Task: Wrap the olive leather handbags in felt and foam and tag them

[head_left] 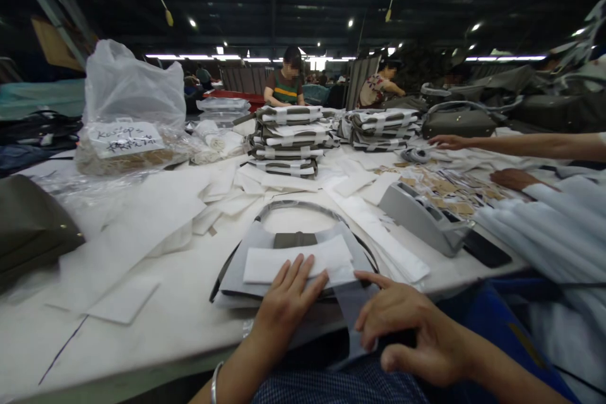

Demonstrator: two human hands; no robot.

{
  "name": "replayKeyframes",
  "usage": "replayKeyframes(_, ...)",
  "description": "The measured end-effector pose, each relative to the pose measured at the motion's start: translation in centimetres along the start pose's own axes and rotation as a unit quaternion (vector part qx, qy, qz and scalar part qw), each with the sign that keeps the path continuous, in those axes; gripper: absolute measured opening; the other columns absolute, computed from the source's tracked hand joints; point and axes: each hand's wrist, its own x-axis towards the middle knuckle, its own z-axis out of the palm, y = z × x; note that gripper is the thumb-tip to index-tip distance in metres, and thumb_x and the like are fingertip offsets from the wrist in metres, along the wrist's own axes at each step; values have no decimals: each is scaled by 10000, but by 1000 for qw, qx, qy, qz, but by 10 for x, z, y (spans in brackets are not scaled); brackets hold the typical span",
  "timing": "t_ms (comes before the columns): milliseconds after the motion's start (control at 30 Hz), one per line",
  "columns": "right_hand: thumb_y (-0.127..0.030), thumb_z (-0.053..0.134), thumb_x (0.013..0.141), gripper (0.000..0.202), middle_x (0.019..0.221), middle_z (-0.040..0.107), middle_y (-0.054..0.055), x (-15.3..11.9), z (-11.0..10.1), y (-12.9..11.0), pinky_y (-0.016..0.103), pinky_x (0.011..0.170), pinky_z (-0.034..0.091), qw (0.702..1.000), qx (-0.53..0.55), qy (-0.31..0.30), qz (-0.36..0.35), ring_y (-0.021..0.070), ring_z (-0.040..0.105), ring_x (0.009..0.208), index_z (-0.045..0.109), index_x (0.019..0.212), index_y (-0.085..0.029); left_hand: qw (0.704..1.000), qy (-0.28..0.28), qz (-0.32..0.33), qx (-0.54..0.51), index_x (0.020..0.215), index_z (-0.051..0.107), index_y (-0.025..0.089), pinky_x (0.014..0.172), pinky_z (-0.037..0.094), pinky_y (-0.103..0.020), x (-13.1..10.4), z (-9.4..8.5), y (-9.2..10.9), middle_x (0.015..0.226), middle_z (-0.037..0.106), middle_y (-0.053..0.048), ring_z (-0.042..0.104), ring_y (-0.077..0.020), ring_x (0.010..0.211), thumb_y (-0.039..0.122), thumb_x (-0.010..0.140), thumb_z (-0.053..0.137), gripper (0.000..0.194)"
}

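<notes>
A dark olive handbag [296, 239] lies on the white-covered table in front of me, its handle [303, 204] arching away from me. Translucent tissue covers much of the bag, and a folded white sheet [269, 264] rests across its front. My left hand [292, 300] presses flat on that sheet with fingers stretched out. At the bag's right corner is my right hand [407, 319], index finger extended and touching near the sheet's end, thumb apart from the other fingers. A loose flap of translucent tissue [351, 306] hangs over the table edge beside it.
Stacked wrapped bags [288, 139] stand behind, with another stack [381, 129] to their right. A grey tape dispenser [421, 218] and dark phone [485, 249] lie right. A co-worker's hands [447, 141] reach in there. White sheets [137, 221] and a plastic sack [127, 107] occupy the left.
</notes>
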Motion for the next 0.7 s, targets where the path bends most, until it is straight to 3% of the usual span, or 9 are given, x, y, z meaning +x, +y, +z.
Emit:
replayKeyframes(67,-448,549,964,304,790,759,22,-10,0,3,434,1091,412,997,33,63,1,188,720,810,755,892,-236,1000,-12,-7,-5,1375,531,208,1040,498,-497,3,1,-4,1469,505,-148,482,-331,1349,155,948,543,431)
replayKeyframes(133,-444,469,998,404,687,731,30,-21,2,14,359,893,535,980,37,186,55,192,711,735,745,809,-218,1000,-24,-15,-5,1354,546,197,1053,487,-495,8,4,-8,1471,504,-147,477,-328,1353,136,923,572,435)
replayKeyframes(233,-426,489,988,404,683,723,28,-36,12,38,304,752,552,935,-30,298,192,193,701,708,718,732,-213,999,-31,-29,-7,1344,547,192,1066,476,-486,15,9,-17,1463,517,-135,487,-316,1348,84,887,581,471)
replayKeyframes(300,-397,547,959,289,840,763,37,-42,22,53,326,820,553,923,-94,293,231,214,715,827,740,834,-222,998,-37,-39,-19,1354,535,189,1068,475,-480,20,11,-22,1457,526,-126,497,-313,1340,58,857,583,516)
replayKeyframes(367,-357,592,932,209,1041,760,51,-43,31,67,375,942,531,926,-141,274,221,238,698,996,739,1019,-238,997,-44,-48,-35,1363,523,190,1071,474,-468,24,10,-28,1448,538,-113,505,-305,1335,59,842,580,540)
replayKeyframes(467,-301,593,924,319,1257,681,81,-34,39,83,406,1062,470,930,-177,253,199,241,620,1182,670,1227,-236,996,-48,-53,-46,1376,501,182,1076,473,-448,29,5,-38,1423,565,-104,521,-288,1321,98,849,576,539)
replayKeyframes(567,-239,593,896,486,1421,556,124,-14,36,95,403,1116,415,924,-193,227,241,251,526,1303,561,1377,-181,997,-51,-51,-41,1384,484,174,1052,494,-431,35,1,-46,1407,575,-122,546,-289,1296,142,854,600,544)
replayKeyframes(633,-227,612,864,549,1463,515,128,0,30,102,408,1115,405,919,-191,214,272,272,497,1324,537,1405,-167,997,-52,-49,-37,1379,483,173,1024,514,-423,39,-2,-50,1390,588,-131,567,-294,1272,162,855,615,541)
replayKeyframes(700,-256,612,864,449,1413,573,94,11,25,106,393,1082,423,919,-178,209,281,276,528,1284,631,1309,-200,997,-52,-46,-33,1375,480,168,1003,527,-416,41,-4,-52,1368,604,-137,585,-296,1250,171,856,624,539)
